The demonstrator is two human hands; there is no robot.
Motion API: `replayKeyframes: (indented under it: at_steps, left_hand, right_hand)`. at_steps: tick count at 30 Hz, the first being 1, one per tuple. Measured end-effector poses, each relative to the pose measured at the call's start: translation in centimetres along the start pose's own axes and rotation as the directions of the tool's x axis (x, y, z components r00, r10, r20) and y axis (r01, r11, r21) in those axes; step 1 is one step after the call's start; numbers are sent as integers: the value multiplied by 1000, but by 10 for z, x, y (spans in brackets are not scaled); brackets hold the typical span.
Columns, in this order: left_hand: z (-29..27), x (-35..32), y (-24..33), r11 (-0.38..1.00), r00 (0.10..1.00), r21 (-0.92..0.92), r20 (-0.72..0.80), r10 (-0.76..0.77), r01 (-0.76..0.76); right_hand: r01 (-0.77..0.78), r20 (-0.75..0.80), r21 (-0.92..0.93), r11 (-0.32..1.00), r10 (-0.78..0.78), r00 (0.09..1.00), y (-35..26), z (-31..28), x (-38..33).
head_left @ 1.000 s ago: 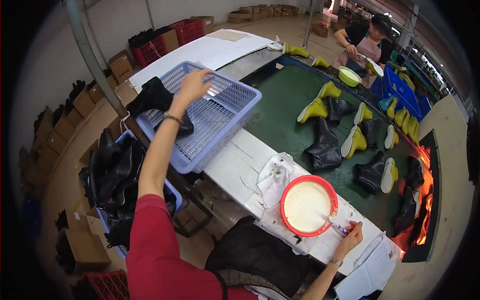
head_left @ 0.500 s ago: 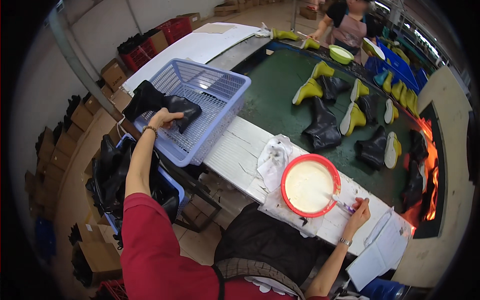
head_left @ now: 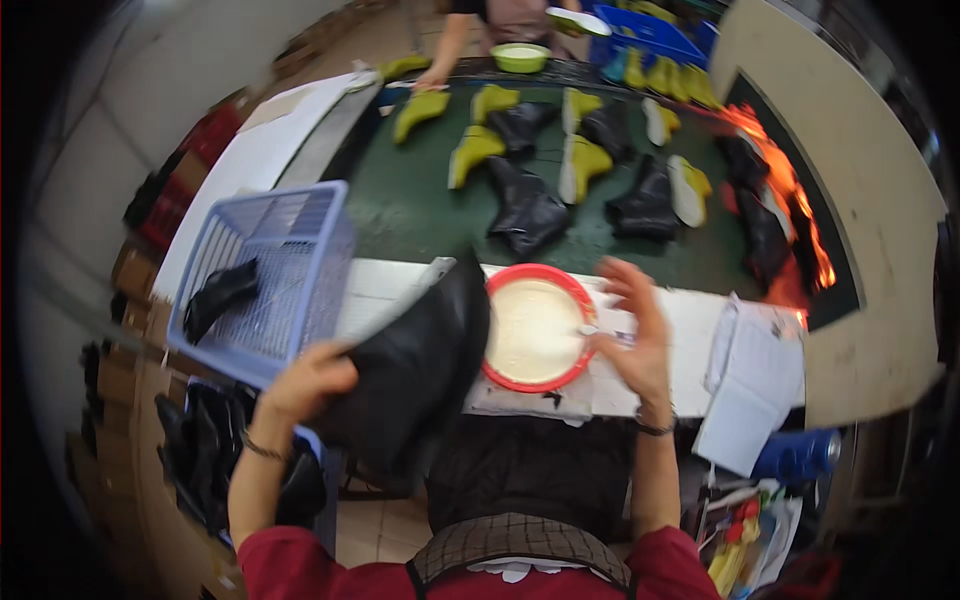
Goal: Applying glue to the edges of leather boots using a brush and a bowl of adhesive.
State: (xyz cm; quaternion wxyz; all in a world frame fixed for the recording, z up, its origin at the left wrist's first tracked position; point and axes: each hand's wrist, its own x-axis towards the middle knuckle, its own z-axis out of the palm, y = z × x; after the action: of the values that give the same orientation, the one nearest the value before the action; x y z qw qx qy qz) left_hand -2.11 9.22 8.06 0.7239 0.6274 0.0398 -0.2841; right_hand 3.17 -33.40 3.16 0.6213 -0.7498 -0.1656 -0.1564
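Half a second back, reaching into the blue mesh basket (head_left: 270, 290) at 10 o'clock; now lifted clear of it, with the left hand (head_left: 310, 380) drawn back toward the body and fingers clamped on the edge of a black boot upper (head_left: 415, 375). Hanging above the near edge of the table (head_left: 690, 340), between the basket and the red-rimmed bowl (head_left: 535, 328) of pale paste, its pointed top tilted toward 12 o'clock. One black piece (head_left: 222, 295) left lying in the basket. Right hand (head_left: 635, 335) raised from the table at 3 o'clock of the bowl, fingers spread apart and holding nothing that can be made out; a small brush-like tool seems to rest at the bowl's right rim, though blur hides the detail. Likely meaning: pick-up done, piece brought to the paste station, ready to be laid down and coated. Beyond, on the green conveyor (head_left: 420, 210) toward 12 o'clock, black and yellow-green boot parts in rows; another person's arm at the far end.
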Motion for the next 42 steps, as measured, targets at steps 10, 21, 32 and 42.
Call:
replayKeyframes:
  at_steps: [10, 21, 32, 42]
  left_hand:
    - [67, 62, -76, 992, 702, -16, 708, -77, 125]
    - [134, 53, -85, 986, 960, 90, 231, -160, 143]
    - [93, 36, -79, 994, 983, -103, -183, 24, -43]
    - [73, 41, -92, 999, 982, -54, -187, -2, -9]
  right_hand:
    - [54, 594, -88, 995, 9, 804, -12, 27, -29]
    - [-409, 297, -22, 912, 396, 869, 18, 20, -57]
    - [-33, -71, -624, 781, -14, 997, 84, -60, -56]
    - [-150, -85, -469, 870, 125, 989, 109, -52, -61]
